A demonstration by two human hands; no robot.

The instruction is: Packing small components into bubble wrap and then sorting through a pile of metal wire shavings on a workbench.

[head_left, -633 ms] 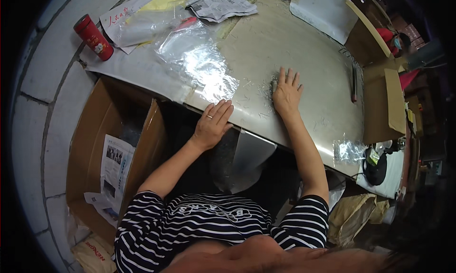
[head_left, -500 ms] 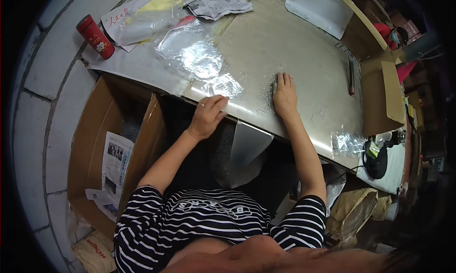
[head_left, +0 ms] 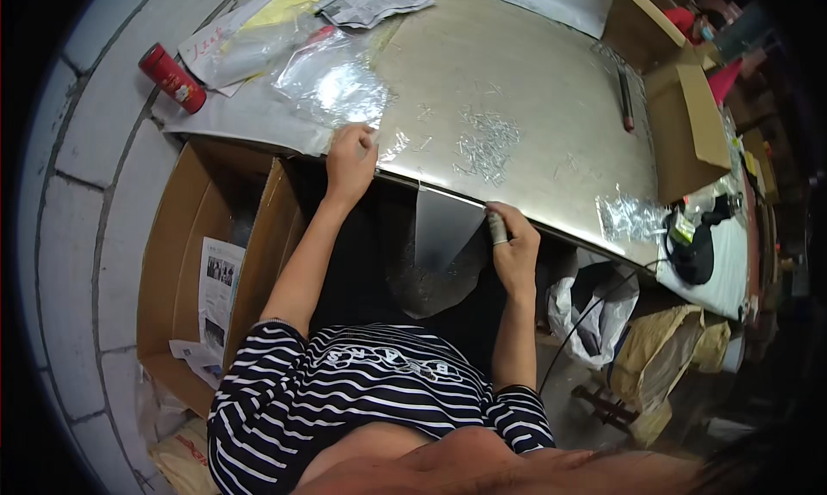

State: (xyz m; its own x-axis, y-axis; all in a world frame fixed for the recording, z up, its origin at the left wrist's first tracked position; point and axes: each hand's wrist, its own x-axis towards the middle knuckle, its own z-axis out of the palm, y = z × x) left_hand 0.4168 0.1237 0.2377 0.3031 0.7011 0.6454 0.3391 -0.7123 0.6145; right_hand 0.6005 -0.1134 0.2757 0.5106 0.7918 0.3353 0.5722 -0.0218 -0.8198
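Note:
My right hand is closed at the table's front edge, thumb and forefinger at the upper right corner of a translucent grey plastic sheet that hangs from the edge. One of its fingers wears a pale cover. Farther left, my left hand is raised at the edge with its fingers curled, beside the clear plastic bags; whatever it may hold is hidden. On the metal tabletop lies a loose pile of thin, short metal pins, with a few strays around it. Beneath the sheet, a clear bag hangs between my knees.
A tall cardboard box with newspaper inside stands left. On the table are a red flask, newspapers, a dark rod and a cardboard screen. A black device sits at right. Someone in red is beyond.
My right hand has left the metal pins and come back to the sheet's corner. My left hand has moved slightly away and left, its fingers more curled. The whole view has shifted a little.

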